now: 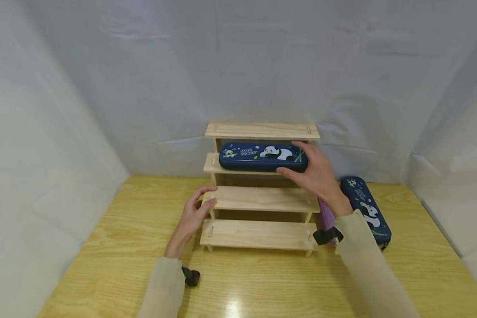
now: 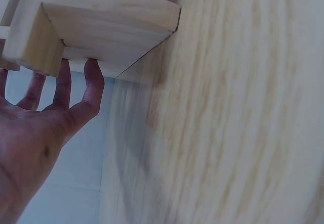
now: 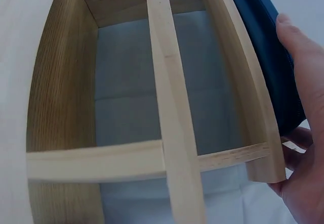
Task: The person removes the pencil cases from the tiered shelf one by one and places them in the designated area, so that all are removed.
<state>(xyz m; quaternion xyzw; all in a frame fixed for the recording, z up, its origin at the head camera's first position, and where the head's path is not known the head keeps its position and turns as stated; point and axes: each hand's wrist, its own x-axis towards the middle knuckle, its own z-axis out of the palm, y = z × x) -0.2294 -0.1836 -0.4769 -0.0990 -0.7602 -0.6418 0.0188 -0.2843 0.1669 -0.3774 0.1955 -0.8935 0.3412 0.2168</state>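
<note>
A navy pencil case (image 1: 242, 160) with a panda print lies lengthwise on the second tier from the top of a stepped wooden rack (image 1: 262, 198). My right hand (image 1: 319, 174) grips its right end, thumb at the near side and fingers at the far side. In the right wrist view the blue case (image 3: 271, 57) shows beside the rack's wooden edge. With thumb and fingers, my left hand (image 1: 191, 216) holds the left end of the tier below. The left wrist view shows curled fingers (image 2: 93, 85) at that wooden end.
Right of the rack, another navy panda pencil case (image 1: 365, 210) lies on the wooden table (image 1: 143, 238). A purple case (image 1: 327, 216) lies between them, partly hidden by my right forearm. Pale sheeting (image 1: 262, 62) hangs behind the rack and at both sides.
</note>
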